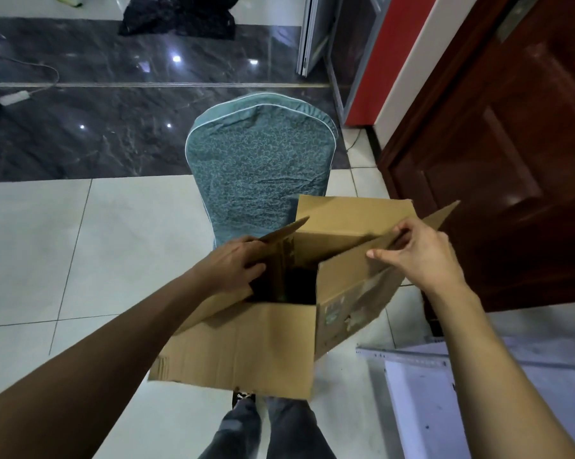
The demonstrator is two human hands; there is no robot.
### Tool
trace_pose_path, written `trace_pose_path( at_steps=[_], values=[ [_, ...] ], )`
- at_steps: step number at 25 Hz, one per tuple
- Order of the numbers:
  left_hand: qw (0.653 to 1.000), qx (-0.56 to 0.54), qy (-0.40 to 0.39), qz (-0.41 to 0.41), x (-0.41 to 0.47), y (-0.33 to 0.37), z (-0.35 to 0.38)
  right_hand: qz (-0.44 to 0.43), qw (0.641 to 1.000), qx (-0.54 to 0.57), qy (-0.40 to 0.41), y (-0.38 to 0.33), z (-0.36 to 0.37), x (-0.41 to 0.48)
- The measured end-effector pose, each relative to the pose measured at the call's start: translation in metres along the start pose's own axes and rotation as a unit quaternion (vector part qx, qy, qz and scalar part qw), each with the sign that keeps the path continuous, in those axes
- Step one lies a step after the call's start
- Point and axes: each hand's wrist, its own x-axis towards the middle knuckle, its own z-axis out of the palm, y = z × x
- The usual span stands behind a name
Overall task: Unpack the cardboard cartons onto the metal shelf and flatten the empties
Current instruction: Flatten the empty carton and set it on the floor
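Note:
A brown cardboard carton (pixel 246 346) stands in front of me with its top flaps up, resting against a chair seat. My left hand (pixel 236 266) grips the left flap at its edge, fingers reaching into the opening. My right hand (pixel 418 256) pinches the upper edge of the right flap. The inside of the carton is dark, and I cannot make out its contents. The white metal shelf (pixel 422 385) lies low at the right, partly hidden by my right forearm.
A chair with a teal patterned cover (pixel 259 164) stands just behind the carton. A dark wooden door (pixel 498 144) is at the right. A power strip (pixel 12 97) and dark cloth (pixel 180 14) lie on the far floor. My legs are below the carton.

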Motion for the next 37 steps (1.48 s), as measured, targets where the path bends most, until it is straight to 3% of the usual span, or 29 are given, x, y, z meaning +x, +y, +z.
trace_pose_path(
  at_steps=[5,14,19,23,26,29,31,37],
  values=[
    [0.999,-0.024,0.035,-0.031,0.017,0.020,-0.042,0.020,0.994,0.021,0.104,-0.001,-0.025,0.020],
    [0.999,0.029,0.004,-0.034,0.039,0.029,-0.029,0.044,0.987,0.019,0.154,0.008,-0.002,0.058],
    [0.985,0.168,-0.008,-0.046,0.063,0.020,-0.004,0.023,0.981,0.022,0.191,0.005,0.013,0.102],
    [0.968,0.233,0.083,-0.041,0.077,0.010,0.008,0.028,0.981,0.059,0.181,0.002,0.029,0.143],
    [0.959,0.204,0.190,-0.049,0.076,0.008,0.015,0.026,0.977,0.099,0.187,0.003,0.045,0.164],
    [0.941,0.176,0.288,0.006,0.059,0.016,0.046,0.041,0.973,0.128,0.190,0.010,0.067,0.175],
    [0.949,0.195,0.247,0.005,0.051,0.007,0.080,0.043,0.973,0.131,0.187,0.011,0.079,0.184],
    [0.960,0.105,0.114,-0.233,0.094,-0.066,0.105,0.033,0.976,0.120,0.176,0.017,0.112,0.206]
  ],
)
